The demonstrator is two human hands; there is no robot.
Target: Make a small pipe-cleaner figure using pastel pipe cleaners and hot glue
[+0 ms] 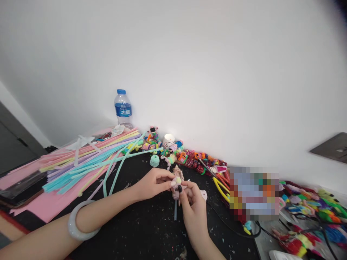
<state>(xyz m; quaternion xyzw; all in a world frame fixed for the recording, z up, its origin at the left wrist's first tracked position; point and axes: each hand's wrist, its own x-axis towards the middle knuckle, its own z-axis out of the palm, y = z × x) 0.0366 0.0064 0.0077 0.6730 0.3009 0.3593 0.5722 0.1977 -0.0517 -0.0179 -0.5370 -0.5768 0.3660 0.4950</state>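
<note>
My left hand [159, 183], with a white bangle [74, 224] on its forearm, is closed in a pinch on a small pale-yellow fuzzy piece [178, 180]. From the other side, the thumb and fingers of my right hand [193, 206] close on the same piece; the thumb has a dark nail. Behind and beneath the fingers lies a pinkish tool that looks like a glue gun [176, 195], partly hidden by my hands. A translucent glue stick [175, 211] juts from its near end. A mint-green coil of pipe cleaner [154, 160] stands beyond my left hand.
Bundles of pastel pipe cleaners [89, 159] lie left on pink sheets [51, 202]. Behind stand a water bottle [123, 110] and a paper cup [169, 140], among colourful fuzzy pieces. Scissors with yellow handles [221, 189], a black cable [233, 230] and more fuzzy pieces [320, 206] lie right.
</note>
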